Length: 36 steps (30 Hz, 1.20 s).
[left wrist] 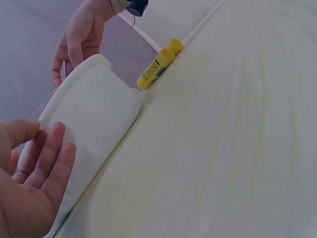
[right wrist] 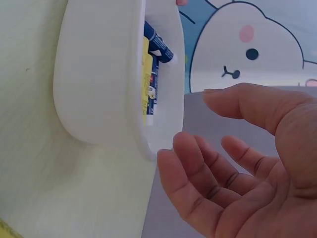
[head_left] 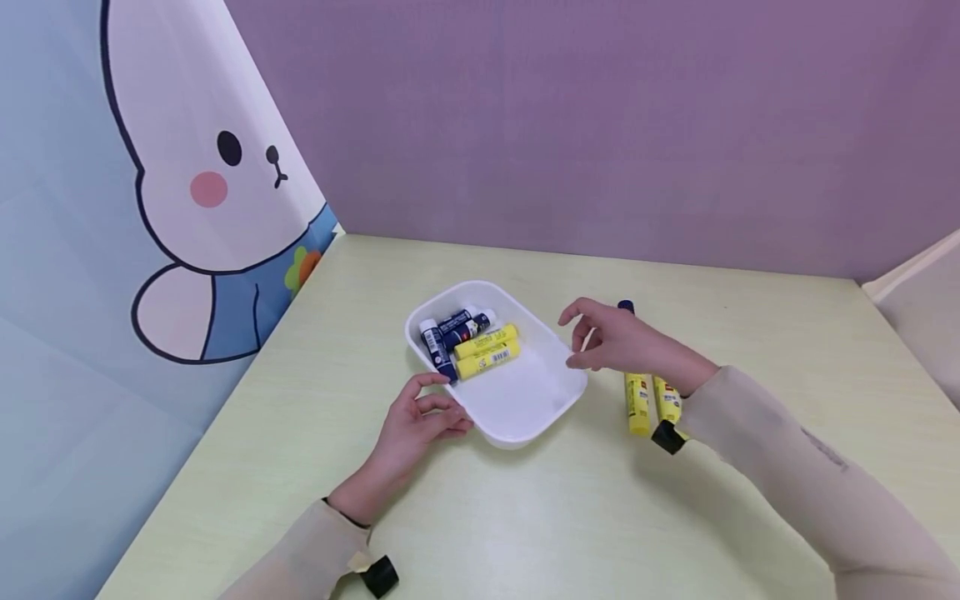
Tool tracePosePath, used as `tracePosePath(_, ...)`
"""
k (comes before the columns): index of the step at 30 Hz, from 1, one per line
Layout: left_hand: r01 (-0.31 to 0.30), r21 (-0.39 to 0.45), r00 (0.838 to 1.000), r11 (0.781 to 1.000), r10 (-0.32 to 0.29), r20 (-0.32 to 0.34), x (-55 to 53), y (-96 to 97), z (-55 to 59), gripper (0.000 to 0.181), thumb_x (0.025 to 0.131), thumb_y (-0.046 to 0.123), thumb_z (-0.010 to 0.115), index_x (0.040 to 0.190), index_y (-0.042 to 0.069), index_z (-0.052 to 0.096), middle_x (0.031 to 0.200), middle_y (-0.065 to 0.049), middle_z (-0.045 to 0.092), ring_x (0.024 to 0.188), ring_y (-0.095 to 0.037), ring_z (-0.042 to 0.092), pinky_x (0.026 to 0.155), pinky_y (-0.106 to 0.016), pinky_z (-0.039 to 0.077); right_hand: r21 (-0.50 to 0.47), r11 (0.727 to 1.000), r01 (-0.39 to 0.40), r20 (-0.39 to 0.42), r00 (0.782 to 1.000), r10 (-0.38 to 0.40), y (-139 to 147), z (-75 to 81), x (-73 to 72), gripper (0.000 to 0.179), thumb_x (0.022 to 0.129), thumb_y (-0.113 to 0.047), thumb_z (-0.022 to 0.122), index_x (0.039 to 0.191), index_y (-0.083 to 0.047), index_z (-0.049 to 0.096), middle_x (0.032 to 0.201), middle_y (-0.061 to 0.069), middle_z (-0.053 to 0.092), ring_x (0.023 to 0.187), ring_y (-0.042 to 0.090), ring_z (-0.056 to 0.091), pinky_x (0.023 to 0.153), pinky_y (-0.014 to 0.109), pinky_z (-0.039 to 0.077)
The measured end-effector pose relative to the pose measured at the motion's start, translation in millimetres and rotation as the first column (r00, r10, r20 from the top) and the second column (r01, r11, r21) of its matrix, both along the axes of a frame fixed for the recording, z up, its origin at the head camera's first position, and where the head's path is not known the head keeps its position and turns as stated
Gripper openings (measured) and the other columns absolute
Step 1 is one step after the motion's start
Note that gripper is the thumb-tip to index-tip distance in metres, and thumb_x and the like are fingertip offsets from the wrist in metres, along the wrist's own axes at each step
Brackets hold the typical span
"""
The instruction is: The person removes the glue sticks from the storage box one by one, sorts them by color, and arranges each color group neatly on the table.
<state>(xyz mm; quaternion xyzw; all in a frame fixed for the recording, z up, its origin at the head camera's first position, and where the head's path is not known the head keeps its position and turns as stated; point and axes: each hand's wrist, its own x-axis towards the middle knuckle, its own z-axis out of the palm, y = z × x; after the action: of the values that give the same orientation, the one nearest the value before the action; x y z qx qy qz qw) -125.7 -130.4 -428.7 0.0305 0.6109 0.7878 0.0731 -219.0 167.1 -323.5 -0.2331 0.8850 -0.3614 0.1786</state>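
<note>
A white plastic container (head_left: 525,408) sits on the table, holding three navy blue glue sticks (head_left: 437,346) and two yellow glue sticks (head_left: 487,359). At its near left edge is my left hand (head_left: 420,421); one fingertip touches the rim and the other fingers curve loosely beside the outer wall. My right hand (head_left: 611,337) hovers by the right rim, fingers spread and bent with nothing between them. In the right wrist view the fingertips (right wrist: 168,161) come very close to the rim; contact is unclear.
Two more yellow glue sticks (head_left: 637,407) lie right of the container, partly under my right forearm. Beyond that hand a dark blue end (head_left: 626,306) of another stick shows. A purple wall (head_left: 585,125) backs the table; a rabbit-printed sheet (head_left: 225,317) hangs at left.
</note>
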Motion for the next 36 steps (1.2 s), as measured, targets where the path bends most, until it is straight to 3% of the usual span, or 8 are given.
tracePosePath(11, 0.001, 0.001, 1.0, 1.0, -0.001, -0.001, -0.1, 0.4, 0.6, 0.05, 0.09, -0.018, 0.056, 0.134, -0.009, 0.034, 0.087, -0.006, 0.068, 0.076, -0.019, 0.072, 0.077, -0.039, 0.063, 0.108, 0.992, -0.063, -0.009, 0.998, 0.065, -25, -2.0, -12.2, 0.048, 0.084, -0.005, 0.078, 0.125, -0.008, 0.052, 0.097, 0.009, 0.062, 0.082, 0.022, 0.06, 0.07, 0.03, 0.055)
tracePosePath(22, 0.009, -0.01, 1.0, 1.0, -0.009, 0.002, -0.8, -0.8, -2.3, 0.05, 0.091, -0.018, 0.056, 0.135, -0.009, 0.033, 0.089, -0.008, 0.068, 0.079, -0.02, 0.072, 0.079, -0.041, 0.063, 0.18, 0.971, -0.156, 0.028, 0.988, 0.153, -52, -7.4, -27.3, 0.051, 0.083, -0.001, 0.078, 0.128, -0.005, 0.053, 0.096, 0.011, 0.062, 0.081, 0.022, 0.059, 0.072, 0.03, 0.053)
tracePosePath(31, 0.01, -0.014, 1.0, 1.0, -0.01, 0.01, 0.0, -1.7, -2.2, 0.049, 0.092, -0.016, 0.057, 0.135, -0.009, 0.033, 0.09, -0.009, 0.069, 0.08, -0.02, 0.072, 0.08, -0.04, 0.062, 0.198, 0.926, -0.323, 0.05, 0.946, 0.319, -74, -15.6, -36.0, 0.054, 0.081, -0.002, 0.081, 0.127, -0.007, 0.053, 0.102, 0.015, 0.065, 0.085, 0.02, 0.061, 0.08, 0.031, 0.053)
tracePosePath(36, 0.016, -0.011, 1.0, 1.0, -0.016, 0.003, -1.4, -1.3, -3.1, 0.05, 0.092, -0.016, 0.055, 0.136, -0.009, 0.033, 0.09, -0.008, 0.069, 0.079, -0.02, 0.072, 0.079, -0.041, 0.062, 0.23, 0.901, -0.367, 0.038, 0.929, 0.369, -82, -17.5, -40.4, 0.057, 0.079, 0.0, 0.082, 0.128, -0.009, 0.055, 0.106, 0.016, 0.064, 0.087, 0.021, 0.058, 0.081, 0.031, 0.052)
